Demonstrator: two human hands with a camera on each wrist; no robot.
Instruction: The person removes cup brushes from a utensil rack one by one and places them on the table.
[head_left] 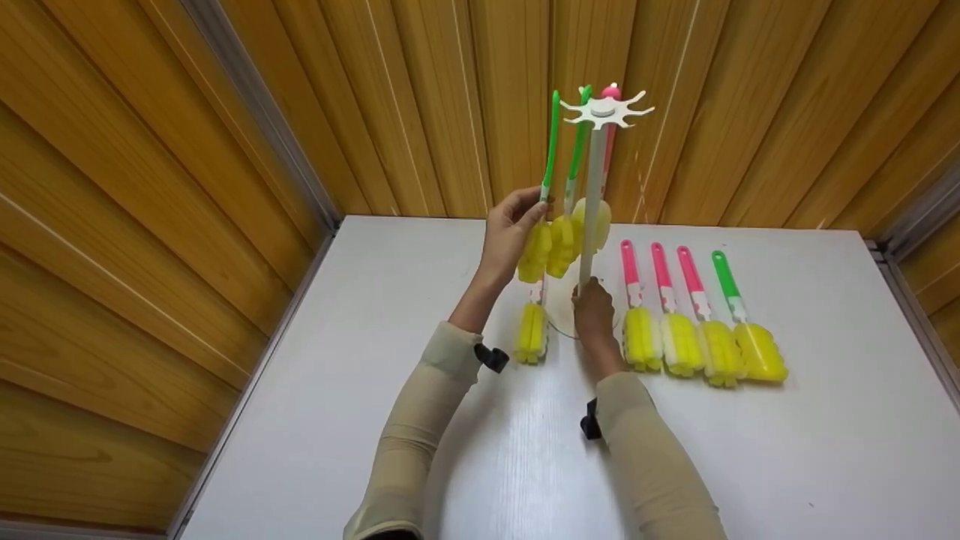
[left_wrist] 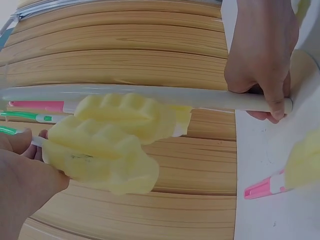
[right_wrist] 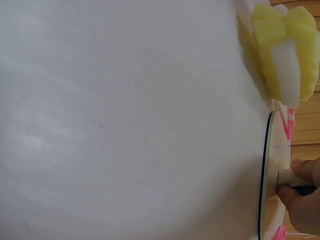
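Wrinkled sleeves [head_left: 409, 409] lead to hands [head_left: 508, 236] holding lobed brush [head_left: 534, 256] and smooth pole [head_left: 592, 202].

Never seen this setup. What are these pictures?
No machine: just a person working bare-handed. The wide picture looks down from the head; the others are left and right wrist views. The left hand pinches a green-handled yellow sponge brush; the right hand grips a white hooked stand near its base. Two more brushes appear to hang there. On the white table lie a similar pink-handled brush at left, three pink-handled brushes and one green-handled brush at right.
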